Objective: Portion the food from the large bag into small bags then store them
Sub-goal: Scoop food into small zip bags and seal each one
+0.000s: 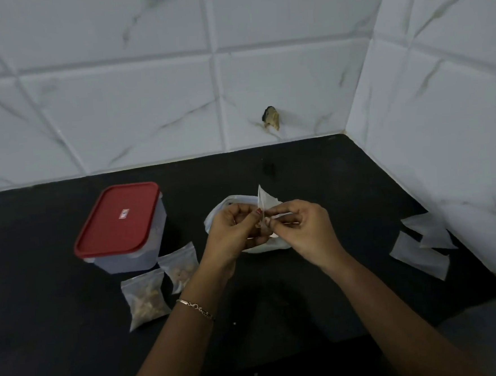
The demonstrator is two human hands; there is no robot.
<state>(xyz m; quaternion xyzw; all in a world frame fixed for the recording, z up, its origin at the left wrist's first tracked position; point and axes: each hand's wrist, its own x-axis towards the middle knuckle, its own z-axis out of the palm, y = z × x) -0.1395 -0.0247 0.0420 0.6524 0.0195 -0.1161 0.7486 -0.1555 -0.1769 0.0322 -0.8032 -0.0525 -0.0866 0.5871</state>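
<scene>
Above the middle of the black counter [336,299] my left hand [235,232] and my right hand [305,228] both pinch one small clear bag [264,201], whose top corner sticks up between my fingers. Some pale food shows inside it near my fingertips. Right behind my hands lies the large white bag [230,202], mostly hidden by them. Two filled small bags lie at the front left: one [144,298] nearer me, the other [178,264] just behind it, partly under my left wrist.
A clear container with a red lid [120,220] stands shut at the left, behind the filled bags. Several empty small bags [421,249] lie at the right by the tiled side wall. A tiled wall with a chipped hole [271,117] closes off the back.
</scene>
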